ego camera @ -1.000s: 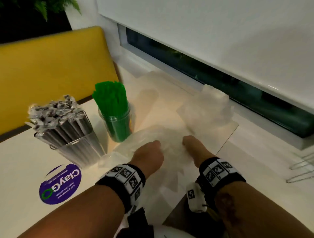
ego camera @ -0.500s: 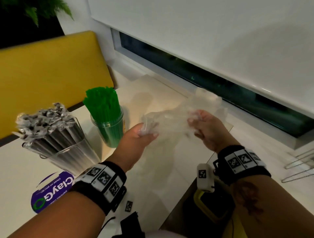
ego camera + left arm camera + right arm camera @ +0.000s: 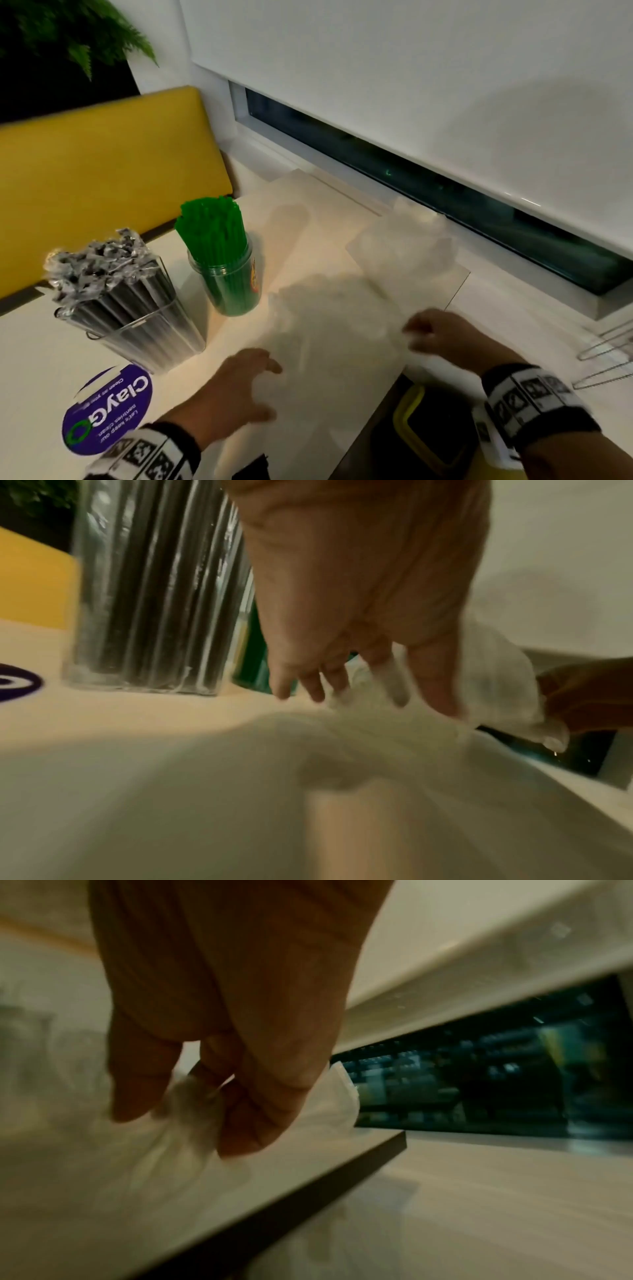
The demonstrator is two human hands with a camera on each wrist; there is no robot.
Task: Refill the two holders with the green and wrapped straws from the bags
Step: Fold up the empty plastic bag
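Note:
Green straws [image 3: 214,236] stand packed in a round clear holder [image 3: 236,291]. Left of it, a square clear holder [image 3: 157,335] is full of wrapped straws [image 3: 99,263]. An empty clear plastic bag [image 3: 329,329] lies spread on the table in front of them. My left hand [image 3: 250,380] hovers at its near left side with fingers straight and spread [image 3: 342,685], the tips touching the plastic [image 3: 377,737]. My right hand [image 3: 421,334] pinches the bag's right edge between thumb and fingers [image 3: 192,1115]. Both hands are blurred by motion.
A second crumpled clear bag [image 3: 407,246] lies at the table's far right corner by the window. A purple round sticker [image 3: 106,411] is on the table [image 3: 51,359] near left. A yellow seat back [image 3: 102,171] stands behind. Below the table edge is a dark, yellow-trimmed bag [image 3: 421,428]; wire legs [image 3: 609,349] show right.
The bag, held up in the air by both hands half a second ago, is now down flat on the table. My left hand has let go and spread out; my right has drawn back.

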